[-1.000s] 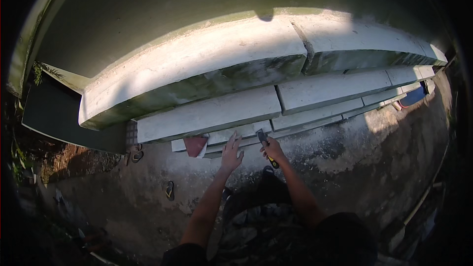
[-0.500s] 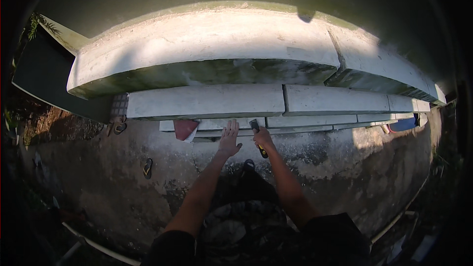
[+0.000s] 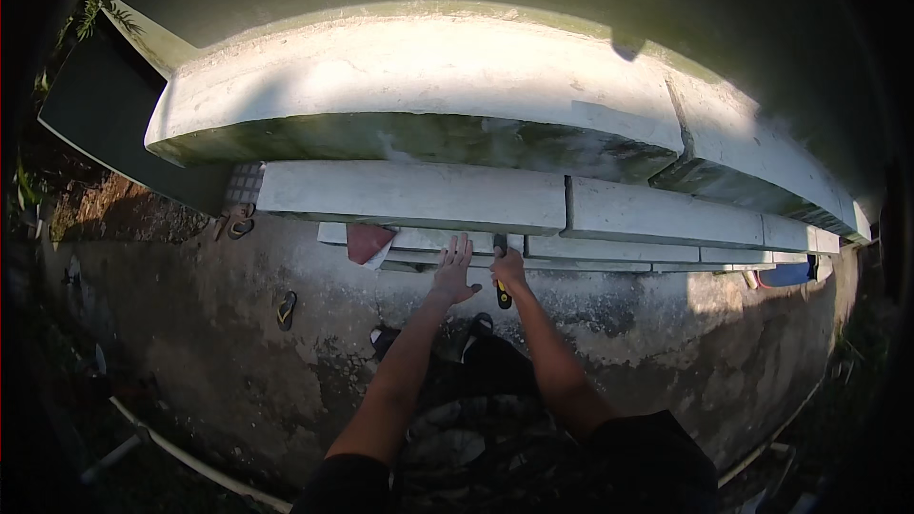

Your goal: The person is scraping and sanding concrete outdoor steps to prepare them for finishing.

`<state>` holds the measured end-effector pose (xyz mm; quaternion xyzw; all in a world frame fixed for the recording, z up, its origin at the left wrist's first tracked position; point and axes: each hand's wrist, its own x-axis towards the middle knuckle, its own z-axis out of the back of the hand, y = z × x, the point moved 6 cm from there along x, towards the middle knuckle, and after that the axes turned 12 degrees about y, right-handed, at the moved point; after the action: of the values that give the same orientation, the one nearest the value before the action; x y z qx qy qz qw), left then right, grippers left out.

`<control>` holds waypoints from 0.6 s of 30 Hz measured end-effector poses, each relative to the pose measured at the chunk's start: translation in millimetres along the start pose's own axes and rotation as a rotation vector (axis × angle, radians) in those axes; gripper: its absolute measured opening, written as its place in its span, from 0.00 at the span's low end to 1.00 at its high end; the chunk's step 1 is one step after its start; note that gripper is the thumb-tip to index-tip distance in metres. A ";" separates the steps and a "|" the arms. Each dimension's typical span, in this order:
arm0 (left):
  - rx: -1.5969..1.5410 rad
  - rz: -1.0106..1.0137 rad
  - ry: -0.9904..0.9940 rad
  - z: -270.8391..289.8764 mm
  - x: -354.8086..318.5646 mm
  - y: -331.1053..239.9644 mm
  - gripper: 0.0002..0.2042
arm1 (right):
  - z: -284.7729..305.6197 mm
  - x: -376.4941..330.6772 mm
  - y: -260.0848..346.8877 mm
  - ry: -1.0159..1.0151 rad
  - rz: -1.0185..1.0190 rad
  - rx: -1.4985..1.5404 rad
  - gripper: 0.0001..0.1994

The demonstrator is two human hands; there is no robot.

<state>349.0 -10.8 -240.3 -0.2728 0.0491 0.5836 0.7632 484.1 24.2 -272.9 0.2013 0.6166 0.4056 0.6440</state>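
Note:
My left hand (image 3: 455, 273) lies flat, fingers stretched forward, over a low pale slab (image 3: 419, 240). Close to its right, my right hand (image 3: 509, 269) is wrapped around a scraper (image 3: 503, 297) with a black-and-yellow handle. The dark blade end points away from me over the same slab; whether it touches the surface I cannot tell. To the left of my left hand, a dark red sheet with a white underside (image 3: 366, 243) rests on the slab, one corner hanging over the front edge.
Longer pale slabs (image 3: 409, 192) rise in steps to a broad sunlit ledge (image 3: 400, 62). A loose flip-flop (image 3: 287, 310) lies on the stained concrete floor (image 3: 219, 324); more footwear (image 3: 243, 219) sits farther left. A blue object (image 3: 785, 274) is at the far right.
The scraper has turned from a slant to nearly straight ahead. My left hand still lies flat on the slab. The whole view has shifted slightly, and both my feet now show.

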 end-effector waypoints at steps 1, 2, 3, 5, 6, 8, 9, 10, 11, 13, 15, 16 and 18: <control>0.001 0.010 0.012 -1.7 0.8 1.8 0.51 | -0.9 2.9 8.1 -0.033 0.029 0.021 0.13; 0.004 0.011 0.014 -2.7 1.2 3.1 0.51 | -0.6 4.4 15.3 -0.068 0.057 0.043 0.14; -0.013 -0.009 0.011 -3.2 1.7 3.4 0.51 | 0.2 2.8 20.2 -0.077 0.079 0.019 0.15; -0.022 -0.042 0.008 -0.9 6.0 6.7 0.51 | -3.7 -1.6 10.5 -0.087 0.072 -0.003 0.15; -0.008 -0.054 0.048 -2.6 5.5 9.8 0.52 | -6.0 -4.2 5.7 -0.091 0.068 -0.032 0.14; 0.010 -0.081 0.094 -5.8 1.8 14.5 0.52 | -10.4 -10.3 -7.2 -0.116 0.006 -0.041 0.13; 0.008 -0.093 0.086 -4.8 0.5 15.5 0.52 | -12.1 -7.8 -12.7 -0.103 0.003 -0.001 0.12; 0.002 -0.096 0.076 -2.2 -1.6 15.6 0.52 | -14.4 -7.3 -10.0 -0.082 0.001 0.033 0.12; 0.014 -0.094 0.068 -0.6 -3.8 15.1 0.53 | -15.5 -4.0 -5.6 -0.070 0.000 0.089 0.12; 0.036 -0.082 0.072 1.5 -3.6 7.5 0.54 | -11.3 11.4 2.5 -0.043 -0.022 0.128 0.14; 0.060 -0.078 0.086 3.5 -3.7 -2.3 0.55 | -6.9 17.3 -6.1 -0.021 -0.051 0.173 0.16; 0.079 -0.052 0.075 5.6 -2.2 1.5 0.55 | -10.0 15.1 -1.6 -0.030 -0.027 0.190 0.17; 0.098 -0.024 0.068 5.9 -4.4 7.0 0.56 | -14.9 7.0 2.6 -0.037 -0.006 0.207 0.18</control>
<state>339.7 -10.6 -236.1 -0.2552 0.1003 0.5616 0.7806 468.5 27.6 -277.7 0.2725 0.6436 0.3341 0.6323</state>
